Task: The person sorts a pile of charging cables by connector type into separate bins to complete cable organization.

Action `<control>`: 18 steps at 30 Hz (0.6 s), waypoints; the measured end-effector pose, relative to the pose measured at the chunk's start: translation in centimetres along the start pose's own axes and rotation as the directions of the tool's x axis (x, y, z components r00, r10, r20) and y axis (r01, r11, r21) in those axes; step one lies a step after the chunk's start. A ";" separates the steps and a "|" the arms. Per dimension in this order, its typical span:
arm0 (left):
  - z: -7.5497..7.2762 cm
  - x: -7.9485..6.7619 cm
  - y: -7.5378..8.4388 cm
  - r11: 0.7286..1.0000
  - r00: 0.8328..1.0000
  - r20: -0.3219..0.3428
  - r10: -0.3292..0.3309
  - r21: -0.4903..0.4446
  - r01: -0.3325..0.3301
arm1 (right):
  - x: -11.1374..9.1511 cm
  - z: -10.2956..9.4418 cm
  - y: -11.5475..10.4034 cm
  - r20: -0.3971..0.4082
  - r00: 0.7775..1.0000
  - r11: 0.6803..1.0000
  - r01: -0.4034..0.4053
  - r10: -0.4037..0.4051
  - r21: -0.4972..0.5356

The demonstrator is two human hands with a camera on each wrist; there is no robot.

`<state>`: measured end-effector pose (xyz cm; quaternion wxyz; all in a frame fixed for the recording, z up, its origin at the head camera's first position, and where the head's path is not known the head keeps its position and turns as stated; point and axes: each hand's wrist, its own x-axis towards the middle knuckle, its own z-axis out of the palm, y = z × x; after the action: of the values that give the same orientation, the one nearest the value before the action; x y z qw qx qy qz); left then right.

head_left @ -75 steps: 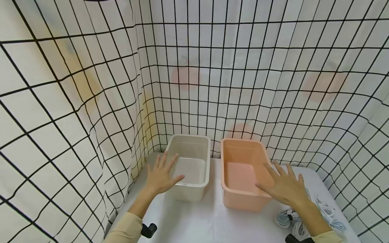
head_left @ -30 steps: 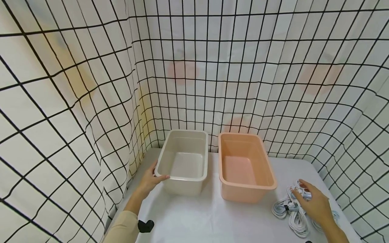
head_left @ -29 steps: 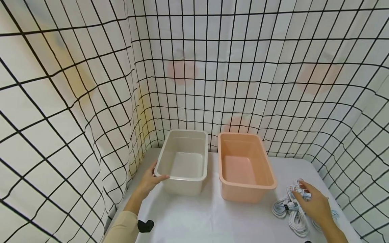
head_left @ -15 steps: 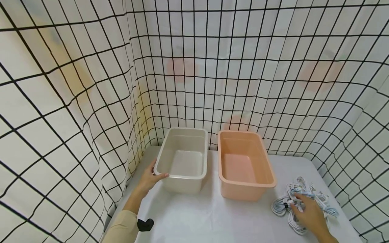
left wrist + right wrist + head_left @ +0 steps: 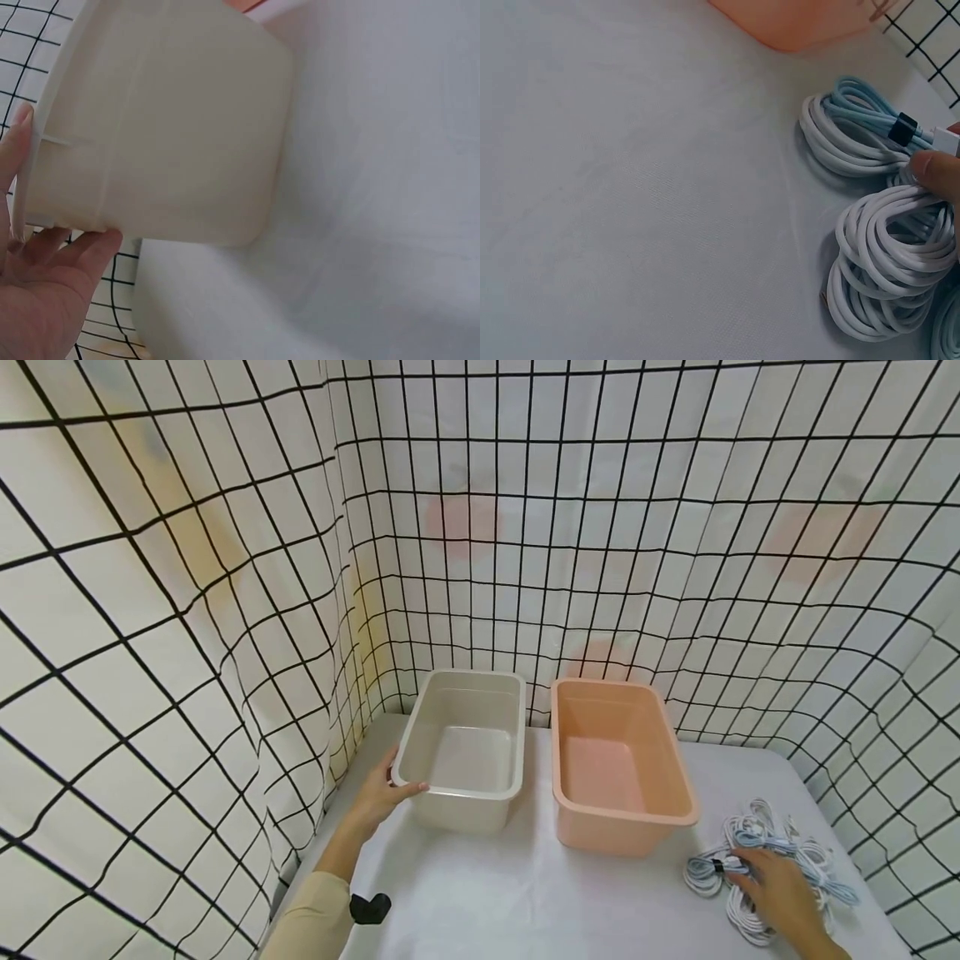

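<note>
My left hand (image 5: 378, 797) grips the near left corner of a beige plastic tub (image 5: 453, 810). Its thumb lies on the rim and the fingers (image 5: 94, 251) bend against the outside wall, as the left wrist view shows. At the right, my right hand (image 5: 783, 893) is over a pile of coiled cables. Its thumb (image 5: 930, 171) and a fingertip pinch the white plug end (image 5: 945, 141) of a light-blue cable coil (image 5: 859, 105) bound with a black strap (image 5: 903, 129). White cable coils (image 5: 889, 255) lie under and beside that hand, which is mostly out of the right wrist view.
A peach plastic tub (image 5: 622, 831) stands right of the beige one, between it and the cables. More blue and white cables (image 5: 825, 877) lie beyond the right hand. Black wire grid (image 5: 555, 552) walls enclose the white-covered table (image 5: 525, 902) at the back and sides.
The left hand came down from above the beige tub onto its rim, then stayed. The right hand went from beside the peach tub down to the cables and took the blue coil's end.
</note>
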<state>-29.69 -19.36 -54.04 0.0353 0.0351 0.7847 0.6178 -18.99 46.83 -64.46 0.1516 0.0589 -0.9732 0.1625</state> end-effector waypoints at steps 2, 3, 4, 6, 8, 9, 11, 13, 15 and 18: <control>0.0 0.1 0.2 1.000 1.000 0.003 0.004 -0.005 -0.004 | 0.2 -0.3 0.0 0.019 1.000 1.000 -0.023 0.022 0.014; 0.0 0.1 0.2 1.000 1.000 0.002 0.003 -0.004 -0.003 | 0.3 -0.3 0.0 0.024 0.999 0.999 -0.029 0.028 0.017; 0.0 0.1 0.2 1.000 1.000 0.003 0.003 -0.006 -0.003 | 0.2 -0.5 0.1 0.025 0.999 0.999 -0.035 0.035 0.027; 0.1 0.1 0.2 1.000 1.000 0.003 -0.002 -0.014 0.002 | 0.1 -0.7 0.1 0.009 0.999 0.998 -0.038 0.037 0.045; 0.1 0.1 0.2 1.000 1.000 0.000 -0.005 -0.024 0.005 | -0.1 -1.0 0.1 -0.018 0.999 0.998 -0.043 0.044 0.052; 0.1 0.0 0.2 1.000 1.000 -0.002 -0.006 -0.023 0.006 | -0.1 -1.2 0.0 -0.045 0.998 0.998 -0.041 0.043 0.058; 0.0 0.0 0.2 1.000 1.000 -0.002 -0.011 -0.026 0.011 | -0.2 -1.7 -0.1 -0.074 0.995 0.996 -0.057 0.062 0.066; 0.0 -0.1 0.2 0.999 1.000 -0.003 -0.018 -0.028 0.018 | -0.1 -2.2 -0.2 -0.095 0.992 0.994 -0.080 0.087 0.072; 0.0 -0.1 0.2 0.999 1.000 -0.004 -0.021 -0.028 0.021 | 0.2 -2.8 -0.3 -0.122 0.987 0.992 -0.093 0.103 0.082; 0.2 0.1 0.0 1.000 1.000 0.000 -0.012 -0.024 0.012 | 0.8 -3.8 -0.2 -0.182 0.980 0.995 -0.071 0.082 0.064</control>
<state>-29.73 -19.18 -54.04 0.0391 0.0300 0.7775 0.6269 -18.68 47.85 -60.77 0.2331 0.0104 -0.9515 0.2006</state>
